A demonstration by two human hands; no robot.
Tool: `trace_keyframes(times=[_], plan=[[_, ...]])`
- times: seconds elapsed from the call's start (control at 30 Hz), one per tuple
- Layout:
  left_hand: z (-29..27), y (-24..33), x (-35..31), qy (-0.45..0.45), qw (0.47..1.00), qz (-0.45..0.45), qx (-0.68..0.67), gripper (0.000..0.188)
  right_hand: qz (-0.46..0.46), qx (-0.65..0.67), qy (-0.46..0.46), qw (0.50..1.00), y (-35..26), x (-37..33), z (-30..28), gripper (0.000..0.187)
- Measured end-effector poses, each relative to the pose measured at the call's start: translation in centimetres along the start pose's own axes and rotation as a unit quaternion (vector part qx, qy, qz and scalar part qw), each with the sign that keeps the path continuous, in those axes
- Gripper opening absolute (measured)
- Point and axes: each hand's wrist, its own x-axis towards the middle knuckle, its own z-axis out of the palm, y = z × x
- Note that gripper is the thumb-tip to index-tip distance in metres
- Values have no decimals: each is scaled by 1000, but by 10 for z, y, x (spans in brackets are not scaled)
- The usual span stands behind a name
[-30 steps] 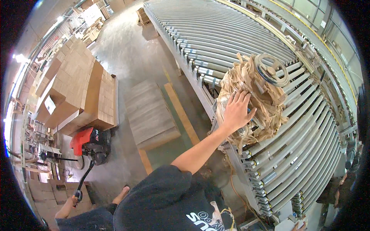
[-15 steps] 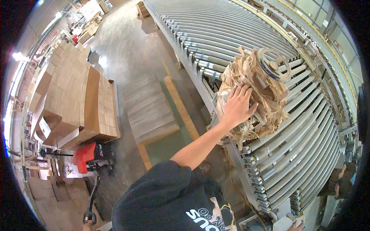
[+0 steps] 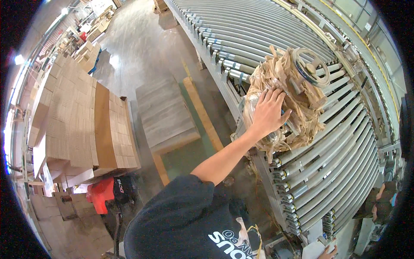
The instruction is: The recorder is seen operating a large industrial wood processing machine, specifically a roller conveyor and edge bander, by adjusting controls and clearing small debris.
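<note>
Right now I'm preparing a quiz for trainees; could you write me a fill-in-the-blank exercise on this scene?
The person's ____ hand rests on the wrapping.
Under the wrapping, the conveyor has metal ____.
In the picture, the wheel is higher and further ____ than the hand.
The stacked boxes are made of ____.

Missing words: left; rollers; right; cardboard.

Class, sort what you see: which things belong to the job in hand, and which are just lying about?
Apparently in the job:
- left hand
- crumpled brown paper
- handwheel
- roller conveyor

Apparently just about:
- cardboard boxes
- red-and-black machine
- floor stack
</note>
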Motion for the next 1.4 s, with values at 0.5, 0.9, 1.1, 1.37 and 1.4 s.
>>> trace_keyframes(times=[0.5,0.9,1.1,1.37,1.4], plan=[[-17,-18,-8,40,998,-3,53,61,-25,-156,-24,987,-71,38,27,88],[-16,-22,-11,35,997,-13,65,61,58,27,-38,997,-91,44,-9,101],[-17,-20,-10,33,998,-20,49,61,127,63,-102,985,-122,55,-53,97],[-4,-10,-11,39,999,-6,34,63,107,-86,-80,987,-147,38,-93,56],[-2,-7,-6,29,999,-10,19,64,136,35,-114,983,-125,40,-80,56]])
